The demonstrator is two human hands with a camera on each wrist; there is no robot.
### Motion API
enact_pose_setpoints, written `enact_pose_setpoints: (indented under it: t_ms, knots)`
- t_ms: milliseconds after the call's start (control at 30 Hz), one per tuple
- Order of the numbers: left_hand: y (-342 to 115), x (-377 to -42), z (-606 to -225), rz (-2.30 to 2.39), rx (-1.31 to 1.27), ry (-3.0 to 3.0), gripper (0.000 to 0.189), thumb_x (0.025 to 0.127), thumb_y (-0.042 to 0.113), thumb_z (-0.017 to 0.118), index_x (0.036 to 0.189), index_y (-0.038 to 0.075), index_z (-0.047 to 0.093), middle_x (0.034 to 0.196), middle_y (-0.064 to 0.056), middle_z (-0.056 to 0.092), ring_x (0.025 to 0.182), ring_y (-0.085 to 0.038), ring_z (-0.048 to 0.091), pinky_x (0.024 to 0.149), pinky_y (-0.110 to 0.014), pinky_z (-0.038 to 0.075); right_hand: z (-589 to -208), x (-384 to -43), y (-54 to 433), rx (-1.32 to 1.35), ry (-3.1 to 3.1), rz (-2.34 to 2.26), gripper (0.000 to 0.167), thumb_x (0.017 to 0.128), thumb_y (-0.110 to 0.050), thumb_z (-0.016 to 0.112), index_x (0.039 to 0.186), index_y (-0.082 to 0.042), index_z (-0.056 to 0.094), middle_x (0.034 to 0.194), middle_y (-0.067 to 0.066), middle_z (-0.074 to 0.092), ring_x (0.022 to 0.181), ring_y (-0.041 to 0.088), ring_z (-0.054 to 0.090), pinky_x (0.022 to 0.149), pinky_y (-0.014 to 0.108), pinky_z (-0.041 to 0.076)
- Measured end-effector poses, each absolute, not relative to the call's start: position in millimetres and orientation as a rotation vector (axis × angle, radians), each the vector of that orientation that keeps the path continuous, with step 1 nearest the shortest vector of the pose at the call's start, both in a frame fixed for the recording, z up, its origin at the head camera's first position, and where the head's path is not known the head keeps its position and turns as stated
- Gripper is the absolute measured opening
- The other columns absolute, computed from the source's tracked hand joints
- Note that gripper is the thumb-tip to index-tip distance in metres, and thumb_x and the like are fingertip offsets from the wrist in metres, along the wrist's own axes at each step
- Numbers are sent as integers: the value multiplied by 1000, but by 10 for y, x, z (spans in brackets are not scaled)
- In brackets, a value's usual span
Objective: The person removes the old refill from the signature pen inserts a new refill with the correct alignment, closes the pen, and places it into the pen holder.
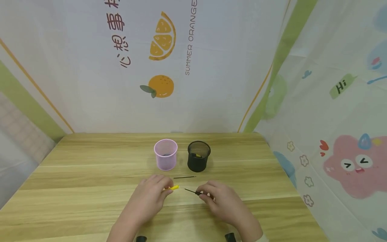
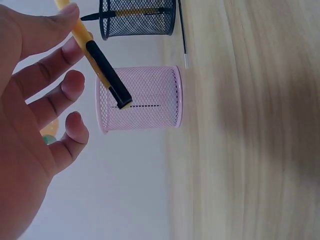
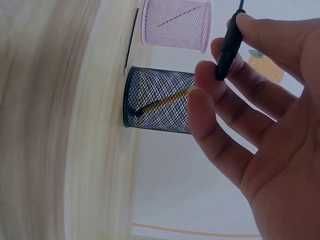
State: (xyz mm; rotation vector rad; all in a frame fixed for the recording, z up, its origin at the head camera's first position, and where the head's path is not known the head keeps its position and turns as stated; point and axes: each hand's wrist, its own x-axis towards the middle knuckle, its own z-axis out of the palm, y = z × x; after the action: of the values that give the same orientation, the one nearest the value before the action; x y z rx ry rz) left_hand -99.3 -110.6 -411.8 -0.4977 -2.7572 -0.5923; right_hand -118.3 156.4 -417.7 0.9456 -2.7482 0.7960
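My left hand (image 1: 150,195) pinches a yellow pen barrel (image 1: 174,187) between thumb and index finger. In the left wrist view that barrel (image 2: 80,34) has a black clip (image 2: 106,70) toward one end, and the other fingers are loosely bent. My right hand (image 1: 222,201) pinches a black pen grip section (image 3: 231,45) with a thin dark refill (image 1: 189,191) sticking out of it. The refill's tip points toward the barrel's yellow end, a small gap apart. Beyond both hands, a second thin dark refill (image 1: 184,177) lies flat on the table.
A pink mesh pen cup (image 1: 166,163) stands at the back, with something dark inside. Right of it is a black mesh pen cup (image 1: 197,165) holding a yellow-and-black pen (image 3: 167,102). Two black objects (image 1: 141,239) show at the wooden table's near edge. Printed cloth hangs behind and right.
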Motion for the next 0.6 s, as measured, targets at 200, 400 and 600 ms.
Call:
enact_pose_setpoints:
  t_ms: [200,400,600]
  knots:
    - [-1086,-983,-4124,-543,-526,-2738,12,93,22,82,101,26,74,104,16,73,106,-9,66,94,-42,54,-4178,-1176,1562,962,-2723,760,12,101,-17,73,109,-23,78,99,-13,70,77,-4,53,69,18,50]
    - [-1080,-976,-4137,-493,-549,-2716,12,92,23,83,101,26,76,105,16,74,104,-8,66,91,-41,55,-4185,-1177,1563,997,-2614,789,30,96,3,71,115,-20,78,108,-7,69,93,6,62,80,25,58]
    - [-1056,-982,-4162,-498,-581,-2701,11,91,23,84,100,26,78,107,16,75,105,-9,66,87,-39,53,-4183,-1188,1544,1085,-2477,946,41,89,17,69,114,-15,76,112,-3,69,101,13,66,86,28,60]
